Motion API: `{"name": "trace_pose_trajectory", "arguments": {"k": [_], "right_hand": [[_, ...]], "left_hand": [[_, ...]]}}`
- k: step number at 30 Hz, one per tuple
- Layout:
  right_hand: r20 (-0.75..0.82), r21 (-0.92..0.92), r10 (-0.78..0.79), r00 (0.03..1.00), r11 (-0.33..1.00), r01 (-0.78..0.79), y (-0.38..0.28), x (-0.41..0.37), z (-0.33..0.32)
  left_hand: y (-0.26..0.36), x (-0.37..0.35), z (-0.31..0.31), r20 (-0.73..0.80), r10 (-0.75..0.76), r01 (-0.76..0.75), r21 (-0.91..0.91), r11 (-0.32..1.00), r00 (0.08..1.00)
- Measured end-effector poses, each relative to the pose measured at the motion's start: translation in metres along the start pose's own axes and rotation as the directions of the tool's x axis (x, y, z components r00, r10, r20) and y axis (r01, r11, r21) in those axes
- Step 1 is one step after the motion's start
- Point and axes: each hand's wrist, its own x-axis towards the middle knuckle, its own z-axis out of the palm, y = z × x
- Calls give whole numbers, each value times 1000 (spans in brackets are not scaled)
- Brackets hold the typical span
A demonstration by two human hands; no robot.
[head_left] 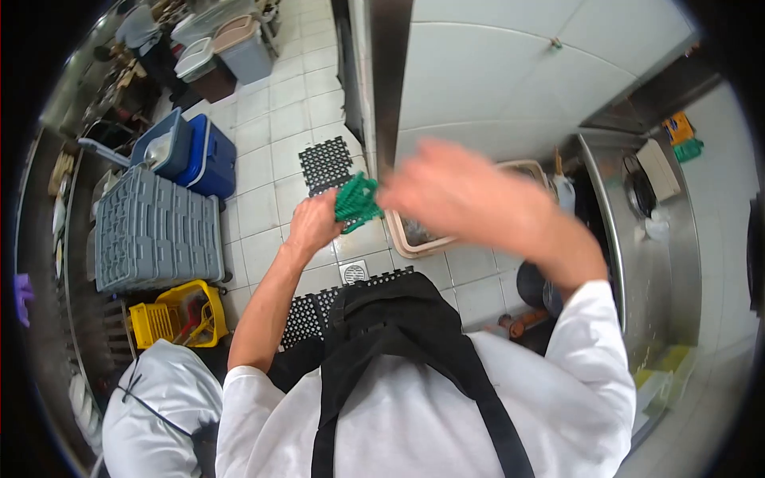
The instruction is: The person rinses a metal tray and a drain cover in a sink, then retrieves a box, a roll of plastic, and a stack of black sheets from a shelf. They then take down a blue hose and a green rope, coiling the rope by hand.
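Note:
My left hand (313,221) is closed around a bunched green mesh-like bundle (358,199); its exact kind does not show. The bundle sticks out from the fingers toward the right. Close beside it is my right hand (442,182), raised in front of my chest and smeared by motion, so I cannot make out its fingers or whether it touches the bundle. Below and behind my right hand and forearm, a beige bin (396,237) stands on the floor, partly hidden.
Grey crates (159,231), a blue bin (209,155) and a yellow mop bucket (209,315) stand at left. A co-worker's white clothing (163,406) is close at lower left. Another person (142,40) stands far off. A steel sink counter (657,263) lies right; black mats (325,163) cover some floor.

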Motion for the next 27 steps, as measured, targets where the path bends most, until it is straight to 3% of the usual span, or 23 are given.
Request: {"name": "trace_pose_trajectory", "arguments": {"k": [1,2,3,5,6,7,8,10,11,14,15,16,17,18,20,22,23,24,26,27], "right_hand": [[-250,-87,-111,962,992,92,18,22,4],[-79,-73,-87,993,994,81,31,53,-9],[206,-37,-4,978,999,12,43,90,-11],[36,239,44,998,970,-52,87,112,68],[78,407,94,993,906,-118,101,108,120],[125,557,130,984,811,-178,107,100,173],[117,661,113,987,733,-162,94,89,219],[226,868,200,953,403,-290,25,68,300],[349,837,203,915,373,-402,-13,65,314],[430,840,277,859,225,-493,-87,65,291],[427,843,270,863,226,-488,-83,67,282],[412,804,317,854,315,-504,-85,62,272],[401,755,369,838,386,-531,-95,53,264],[497,734,383,779,292,-613,-96,57,236],[704,688,378,601,-154,-709,-93,59,225],[750,641,393,532,-234,-731,-88,53,221],[781,607,384,492,-287,-741,-81,45,220],[785,601,400,474,-301,-741,-72,26,234],[340,816,686,644,126,-564,-56,-22,279],[404,786,695,595,69,-614,-37,-39,286]], "left_hand": [[10,-5,-2,-27,172,-170,57,984,985],[21,-12,-4,-62,265,-254,141,957,962],[27,-19,-12,-101,314,-311,51,949,944],[36,-37,-27,-156,350,-361,-43,932,923],[37,-49,-36,-134,81,-120,-312,942,988],[32,-56,-43,-45,-182,128,-547,827,982],[15,-63,-43,-56,-196,134,-549,825,979],[-37,-76,-23,-46,-485,314,-709,631,873],[-65,-81,2,-94,-496,259,-761,594,863],[-87,-99,14,-51,-571,326,-779,537,820],[-96,-102,15,-2,-553,374,-734,567,833],[-98,-103,11,10,-555,386,-730,564,831],[-98,-105,11,131,-526,378,-836,397,841],[-95,-105,10,243,-466,374,-903,211,850],[-83,-92,15,315,-427,413,-897,158,848],[-62,-77,20,356,-171,368,-929,43,919],[-48,-74,17,356,-48,349,-931,-109,933],[-32,-73,8,364,-23,360,-927,-109,931],[-6,-79,-8,439,-2,434,-888,-150,898],[4,-81,-12,538,43,540,-838,-75,842]]}}
